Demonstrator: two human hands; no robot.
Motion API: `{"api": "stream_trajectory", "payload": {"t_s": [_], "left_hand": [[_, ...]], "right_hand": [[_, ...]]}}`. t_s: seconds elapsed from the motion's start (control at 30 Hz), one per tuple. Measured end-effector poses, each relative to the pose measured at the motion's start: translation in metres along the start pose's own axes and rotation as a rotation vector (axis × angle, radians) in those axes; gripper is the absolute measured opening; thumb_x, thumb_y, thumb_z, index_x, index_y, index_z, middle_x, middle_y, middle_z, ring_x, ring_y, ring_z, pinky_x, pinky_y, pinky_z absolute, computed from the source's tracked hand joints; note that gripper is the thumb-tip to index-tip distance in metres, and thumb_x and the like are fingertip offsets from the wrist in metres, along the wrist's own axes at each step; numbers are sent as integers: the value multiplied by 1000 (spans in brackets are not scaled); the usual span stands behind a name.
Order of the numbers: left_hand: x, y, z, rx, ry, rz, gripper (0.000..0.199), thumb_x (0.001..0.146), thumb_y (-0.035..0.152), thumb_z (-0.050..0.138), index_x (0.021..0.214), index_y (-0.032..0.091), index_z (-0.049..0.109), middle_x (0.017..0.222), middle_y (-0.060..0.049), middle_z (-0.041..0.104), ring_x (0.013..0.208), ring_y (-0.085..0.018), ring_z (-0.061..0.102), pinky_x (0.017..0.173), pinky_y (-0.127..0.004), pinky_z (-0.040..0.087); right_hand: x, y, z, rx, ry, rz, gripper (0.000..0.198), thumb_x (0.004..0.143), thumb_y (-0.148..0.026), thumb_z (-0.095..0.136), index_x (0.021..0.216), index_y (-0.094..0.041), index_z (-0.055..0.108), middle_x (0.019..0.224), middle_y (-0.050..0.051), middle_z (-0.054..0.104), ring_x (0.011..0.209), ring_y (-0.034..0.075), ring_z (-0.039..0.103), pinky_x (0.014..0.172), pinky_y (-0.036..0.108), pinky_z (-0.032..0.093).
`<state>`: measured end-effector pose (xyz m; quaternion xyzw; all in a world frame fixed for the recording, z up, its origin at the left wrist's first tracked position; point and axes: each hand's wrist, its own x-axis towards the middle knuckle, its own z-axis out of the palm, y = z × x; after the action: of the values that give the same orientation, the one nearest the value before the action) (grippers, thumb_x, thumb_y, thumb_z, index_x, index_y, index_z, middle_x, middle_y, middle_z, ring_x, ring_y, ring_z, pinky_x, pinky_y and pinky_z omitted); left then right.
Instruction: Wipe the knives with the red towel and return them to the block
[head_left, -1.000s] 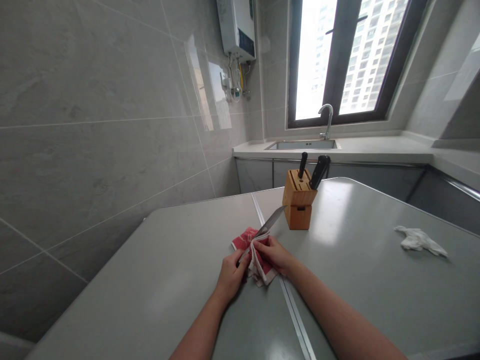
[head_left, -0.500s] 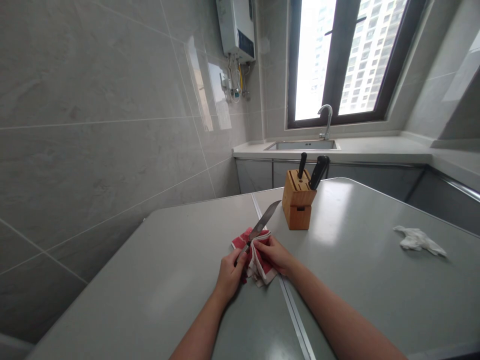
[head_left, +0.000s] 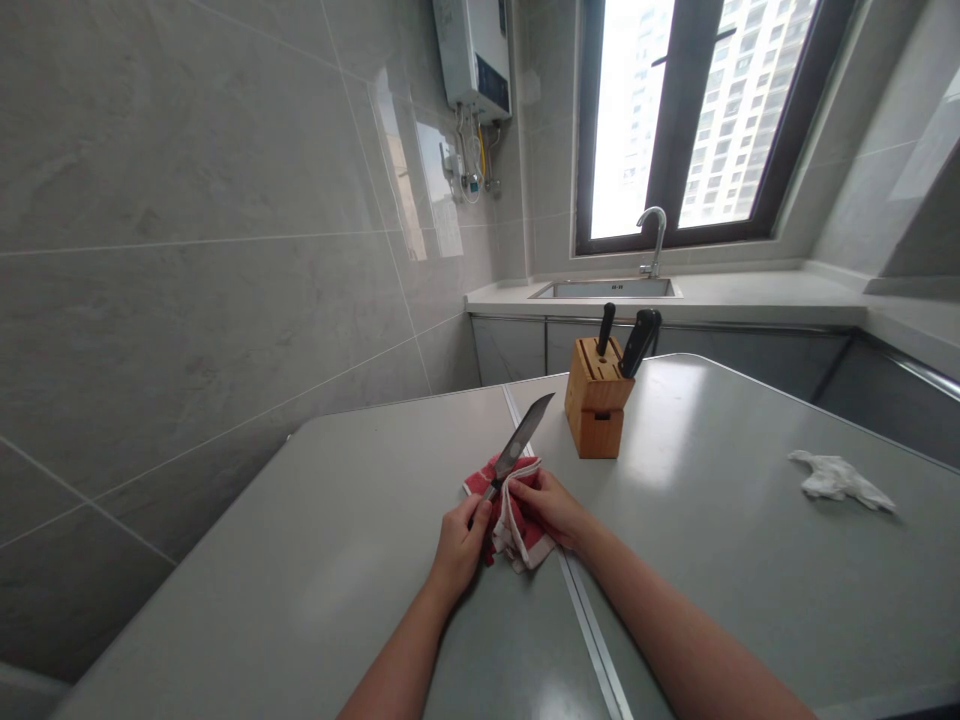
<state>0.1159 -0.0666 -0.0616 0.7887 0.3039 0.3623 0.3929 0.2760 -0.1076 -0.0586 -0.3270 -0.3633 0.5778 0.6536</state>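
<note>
My left hand (head_left: 459, 545) is closed around the handle of a kitchen knife (head_left: 523, 436), whose blade points up and away to the right. A red and white cloth (head_left: 517, 525) is bunched in my right hand (head_left: 553, 508), with its fingers closed on the folds. Part of the cloth lies behind the knife near the base of the blade. Just beyond the knife tip stands a wooden knife block (head_left: 598, 400) with several black-handled pieces in its slots. My right palm and some fingers are hidden by the cloth.
On the right of the pale table (head_left: 337, 560) lies a crumpled white cloth or tissue (head_left: 840, 480). A metal strip (head_left: 592, 630) runs across the tabletop. Behind the table is a counter with a sink (head_left: 607, 289) and faucet (head_left: 657, 240). A tiled wall (head_left: 210, 330) borders the left side.
The knife has tilted a little more upright, its tip shifting slightly left and up, away from the knife block. Both hands stay nearly in place, still holding the knife and the cloth.
</note>
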Motion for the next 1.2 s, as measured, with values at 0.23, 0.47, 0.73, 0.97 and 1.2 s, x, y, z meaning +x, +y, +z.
{"api": "stream_trajectory", "payload": {"t_s": [0.23,0.47,0.73,0.97,1.2], "left_hand": [[1,0,3,44,-93,37,38,90,42,40,67,15,53,62,2,49,60,-12,43,58,-22,34],[1,2,1,83,-98,61,37,90,42,41,70,14,57,65,0,55,63,-14,47,61,-23,36],[1,5,1,68,-90,46,40,89,45,40,70,15,58,65,-1,56,63,-15,47,60,-24,37],[0,7,1,52,-76,37,39,89,43,41,70,14,57,64,0,55,62,-14,47,60,-23,36],[0,4,1,57,-63,43,39,90,44,40,69,15,56,63,1,53,61,-14,45,59,-23,35]], "right_hand": [[1,4,-5,-50,50,-6,32,63,-31,78,87,-15,65,82,4,70,72,16,64,72,30,50],[-2,-1,0,-44,41,-1,30,64,-33,77,85,-14,66,76,4,69,67,16,63,67,30,50],[-3,-2,1,7,29,4,29,65,-32,76,85,-14,66,81,5,70,72,18,65,71,31,51],[-2,-2,1,-18,44,10,29,66,-32,76,87,-15,66,85,5,71,71,17,64,70,31,50],[-3,-4,2,-31,37,6,33,64,-35,77,87,-14,67,85,6,71,70,17,64,70,31,50]]}}
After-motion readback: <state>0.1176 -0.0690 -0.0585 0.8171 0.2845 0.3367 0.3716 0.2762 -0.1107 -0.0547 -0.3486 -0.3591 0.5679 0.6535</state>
